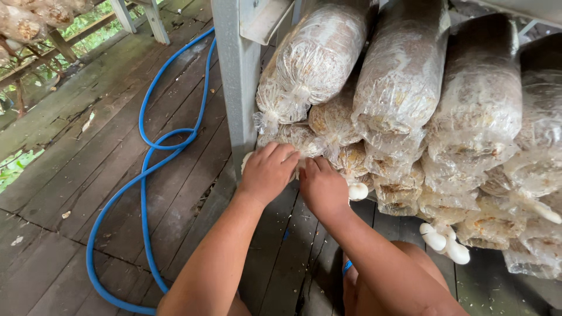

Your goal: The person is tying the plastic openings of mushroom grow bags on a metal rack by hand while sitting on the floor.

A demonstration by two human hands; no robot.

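Observation:
Clear plastic bags (404, 88) packed with pale brown material lie stacked on their sides on a rack. My left hand (268, 171) and my right hand (322, 188) press together at the mouth of a low bag (301, 139), fingers curled in; what they grip is hidden. A small white mushroom (357, 191) pokes out just right of my right hand. Another white bit (246, 159) shows left of my left hand. A cluster of white mushrooms (445, 241) hangs from a bag further right.
A grey metal post (237, 76) stands at the rack's left edge. A blue hose (146, 175) loops across the worn wooden plank floor (70, 175) on the left. More bags (29, 17) hang at top left. My knee (410, 257) is below the rack.

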